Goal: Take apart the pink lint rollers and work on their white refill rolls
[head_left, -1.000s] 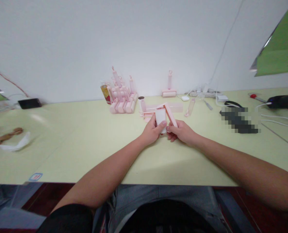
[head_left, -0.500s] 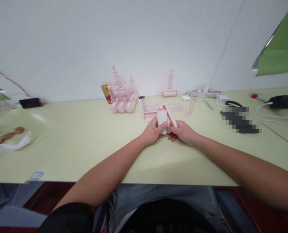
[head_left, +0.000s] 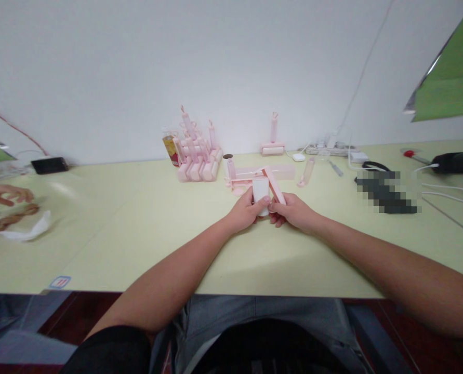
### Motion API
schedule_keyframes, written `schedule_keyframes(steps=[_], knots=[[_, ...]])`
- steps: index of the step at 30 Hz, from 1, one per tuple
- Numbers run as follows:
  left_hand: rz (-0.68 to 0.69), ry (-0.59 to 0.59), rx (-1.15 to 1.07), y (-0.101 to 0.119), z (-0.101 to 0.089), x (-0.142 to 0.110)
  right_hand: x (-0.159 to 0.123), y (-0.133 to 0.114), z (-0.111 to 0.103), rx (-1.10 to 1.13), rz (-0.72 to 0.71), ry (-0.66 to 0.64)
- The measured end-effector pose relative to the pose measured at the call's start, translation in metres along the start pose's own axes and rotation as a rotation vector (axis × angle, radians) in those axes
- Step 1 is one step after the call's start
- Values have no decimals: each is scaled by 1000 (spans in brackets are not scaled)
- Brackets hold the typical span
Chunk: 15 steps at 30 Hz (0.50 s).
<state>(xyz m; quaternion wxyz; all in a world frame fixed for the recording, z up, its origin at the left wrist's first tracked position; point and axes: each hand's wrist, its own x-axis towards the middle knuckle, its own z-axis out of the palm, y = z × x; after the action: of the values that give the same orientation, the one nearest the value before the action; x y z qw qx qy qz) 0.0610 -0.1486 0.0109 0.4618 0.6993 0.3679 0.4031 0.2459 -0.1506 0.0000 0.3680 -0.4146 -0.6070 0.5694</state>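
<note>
My left hand [head_left: 243, 212] is wrapped round a white lint roller refill [head_left: 260, 188], held upright just above the table. In my right hand [head_left: 291, 210] is a long pink plastic lint roller cover [head_left: 275, 186], tilted with its top leaning left against the roll's upper side. The two hands nearly touch. Beyond them lie a pink plastic frame piece [head_left: 241, 183], a translucent pink cover [head_left: 281, 171] and a short pink handle [head_left: 232, 169]. A brown-ended roll [head_left: 227, 158] stands beside that handle. Another pink handle [head_left: 306, 172] lies farther right.
Several assembled pink lint rollers [head_left: 198, 161] are stacked at back left by a yellow-red can [head_left: 171, 148]. One lint roller [head_left: 273, 140] stands against the wall. A power strip [head_left: 332, 149], cables and a black phone [head_left: 49, 165] are around. At far left is another person's hand [head_left: 9, 194].
Another person's hand has come into view at the far left, above the brown items. My hands, the white roll and the pink cover have hardly moved.
</note>
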Motion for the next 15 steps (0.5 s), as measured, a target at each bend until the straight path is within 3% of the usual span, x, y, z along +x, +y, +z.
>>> schedule_keyframes(steps=[15], knots=[[8, 8, -18, 0, 1, 0, -1, -3, -1, 23, 5, -3]])
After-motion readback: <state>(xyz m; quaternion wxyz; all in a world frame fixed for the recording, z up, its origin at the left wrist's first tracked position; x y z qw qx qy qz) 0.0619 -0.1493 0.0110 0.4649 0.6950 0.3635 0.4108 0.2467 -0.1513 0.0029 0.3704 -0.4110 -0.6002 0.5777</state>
